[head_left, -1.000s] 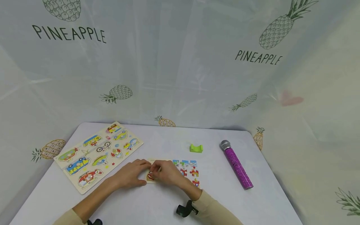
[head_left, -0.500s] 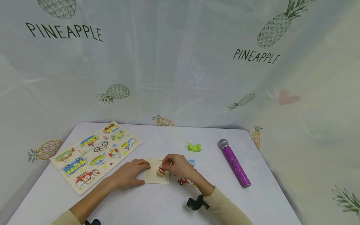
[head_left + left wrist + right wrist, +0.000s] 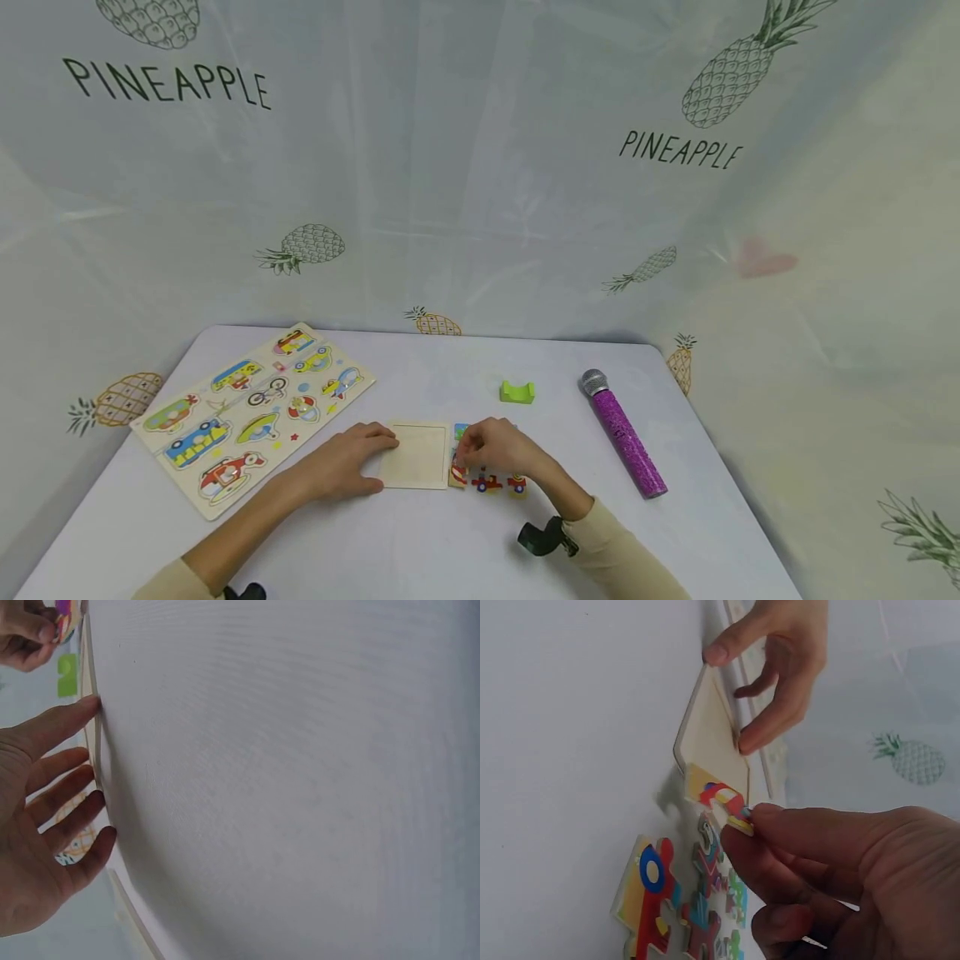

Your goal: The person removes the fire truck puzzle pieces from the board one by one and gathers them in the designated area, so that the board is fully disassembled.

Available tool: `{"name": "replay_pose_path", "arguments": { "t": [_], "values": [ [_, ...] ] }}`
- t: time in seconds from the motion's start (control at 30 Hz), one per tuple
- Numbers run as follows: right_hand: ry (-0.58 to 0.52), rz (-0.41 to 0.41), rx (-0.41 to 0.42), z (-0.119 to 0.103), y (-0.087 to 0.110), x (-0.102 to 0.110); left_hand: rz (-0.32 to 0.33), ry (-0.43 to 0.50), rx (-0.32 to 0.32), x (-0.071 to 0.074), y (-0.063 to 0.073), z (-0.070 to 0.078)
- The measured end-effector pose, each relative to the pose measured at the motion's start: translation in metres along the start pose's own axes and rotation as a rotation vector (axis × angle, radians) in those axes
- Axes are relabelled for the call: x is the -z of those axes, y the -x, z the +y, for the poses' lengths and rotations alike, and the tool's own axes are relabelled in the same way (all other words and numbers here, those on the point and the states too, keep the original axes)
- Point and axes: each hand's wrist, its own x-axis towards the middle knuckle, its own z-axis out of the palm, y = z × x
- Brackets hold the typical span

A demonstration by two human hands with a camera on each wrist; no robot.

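Observation:
A small square wooden puzzle tray (image 3: 416, 456), bare inside its rim, lies at the middle of the table. My left hand (image 3: 348, 463) rests at its left edge, thumb at the near corner and fingers spread toward the far one. Just past the tray's right edge, my right hand (image 3: 498, 446) pinches a jigsaw piece (image 3: 724, 799) between thumb and index finger. Yellow, red and white colours show on that piece, and it is tilted. Under and beside the right hand lie several more jigsaw pieces (image 3: 656, 896), partly hidden by it in the head view.
A large wooden vehicle puzzle board (image 3: 258, 417) lies at the left. Behind the loose pieces sits a small green block (image 3: 517, 392) with a curved top. On the right is a purple glittery microphone (image 3: 626, 437). A pineapple-print curtain (image 3: 480, 167) hangs behind the table.
My right hand has lifted the jigsaw piece off the tray's left part and carried it right, past the tray's right edge. The left hand keeps its place at the tray.

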Motion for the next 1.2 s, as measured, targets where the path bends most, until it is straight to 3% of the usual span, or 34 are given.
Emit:
{"name": "replay_pose_path", "arguments": {
  "t": [0.17, 0.83, 1.2],
  "values": [
    [0.011, -0.021, -0.023, 0.004, 0.0, -0.007, -0.005, 0.021, 0.005, 0.002, 0.001, 0.001],
    [0.123, 0.031, 0.0, 0.005, 0.0, -0.015, 0.001, 0.015, 0.018, -0.002, 0.0, 0.001],
    [0.112, 0.035, -0.02, 0.003, 0.001, -0.015, 0.008, 0.009, 0.013, -0.002, 0.0, 0.002]
  ]
}}
